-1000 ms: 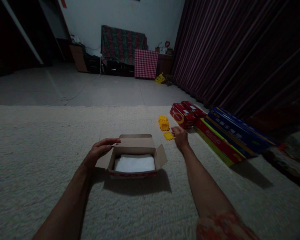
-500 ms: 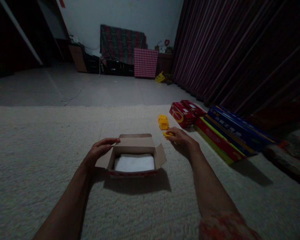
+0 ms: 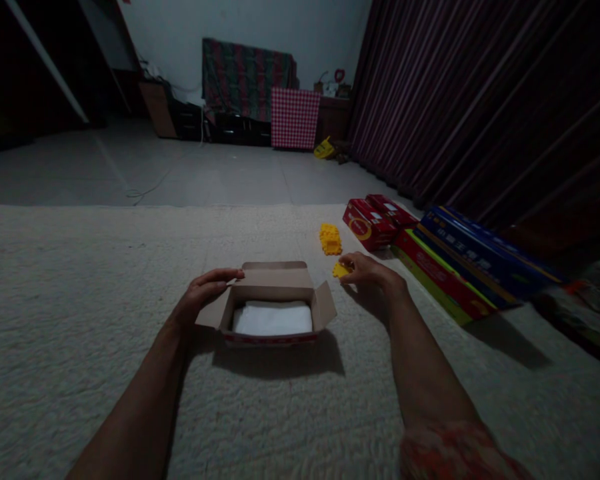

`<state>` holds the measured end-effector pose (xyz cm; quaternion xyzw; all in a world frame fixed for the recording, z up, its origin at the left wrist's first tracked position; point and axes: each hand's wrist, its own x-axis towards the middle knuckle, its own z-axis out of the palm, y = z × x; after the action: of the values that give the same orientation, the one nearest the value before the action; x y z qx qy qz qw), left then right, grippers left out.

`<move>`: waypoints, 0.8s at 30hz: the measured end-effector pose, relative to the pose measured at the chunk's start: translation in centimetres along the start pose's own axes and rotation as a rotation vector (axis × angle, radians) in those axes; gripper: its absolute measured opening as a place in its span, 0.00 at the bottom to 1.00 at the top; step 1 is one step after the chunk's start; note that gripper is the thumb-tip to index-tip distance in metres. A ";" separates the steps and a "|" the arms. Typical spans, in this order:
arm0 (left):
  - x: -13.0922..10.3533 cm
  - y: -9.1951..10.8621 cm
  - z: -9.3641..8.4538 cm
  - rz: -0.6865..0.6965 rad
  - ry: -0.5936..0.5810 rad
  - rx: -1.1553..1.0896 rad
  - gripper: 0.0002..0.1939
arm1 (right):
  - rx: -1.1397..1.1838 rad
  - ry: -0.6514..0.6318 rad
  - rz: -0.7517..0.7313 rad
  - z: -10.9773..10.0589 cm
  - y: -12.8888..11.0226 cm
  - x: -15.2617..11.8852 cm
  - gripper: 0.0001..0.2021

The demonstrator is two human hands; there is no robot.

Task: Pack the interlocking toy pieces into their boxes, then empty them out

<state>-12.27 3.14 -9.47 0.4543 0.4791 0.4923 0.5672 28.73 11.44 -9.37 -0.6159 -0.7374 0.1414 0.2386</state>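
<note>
Pale, nubbly matting [image 3: 80,300] fills most of the lower frame, while a dark purple curtain [image 3: 430,87] hangs in deep vertical folds at upper right. I see a long, glossy blue box [image 3: 470,253] at right, beside a red-and-lime box [image 3: 437,283], and smaller red cartons [image 3: 373,227] just beyond. Near the centre sits an open cardboard box [image 3: 275,275], rectangular, its plain brown flaps spread and smooth white material [image 3: 273,319] inside.

From my view, the left hand [image 3: 200,293] lies at the box's left side, fingers long and only slightly bent, fingertips by the rear flap; it grips nothing that I can make out. The right hand [image 3: 373,272] is half open, thumb and fingers curved around the near-right edge of a flat yellow piece [image 3: 339,270] right of centre. A second ago that hand was just beside the piece; now its fingers bracket it, so the piece is within grasp, though I cannot tell whether it is pinched or lifted. Just beyond stands a knobbly-edged yellow stack [image 3: 330,239], plastic by its look.
</note>
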 end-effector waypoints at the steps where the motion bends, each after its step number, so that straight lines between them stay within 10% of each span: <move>1: 0.1 0.1 0.0 0.013 -0.001 -0.001 0.17 | -0.018 -0.030 -0.008 0.0 0.0 -0.1 0.22; 8: 0.4 0.3 0.1 0.065 -0.025 -0.035 0.17 | -0.118 -0.103 -0.038 -1.7 -1.0 1.1 0.16; 14: 0.2 0.0 0.3 0.060 -0.022 -0.064 0.16 | 0.039 0.109 -0.419 -5.5 -10.5 -1.5 0.19; 19: 0.2 0.0 0.4 0.051 -0.030 -0.066 0.15 | 0.094 -0.119 -0.673 -4.2 -19.0 -5.5 0.15; 24: 0.5 -0.2 0.4 0.087 -0.025 -0.076 0.14 | -0.097 -0.360 -0.601 -3.1 -19.2 -6.6 0.15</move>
<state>-11.87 3.66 -9.64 0.4591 0.4326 0.5287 0.5680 15.10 0.88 1.73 -0.3473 -0.9217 0.1360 0.1062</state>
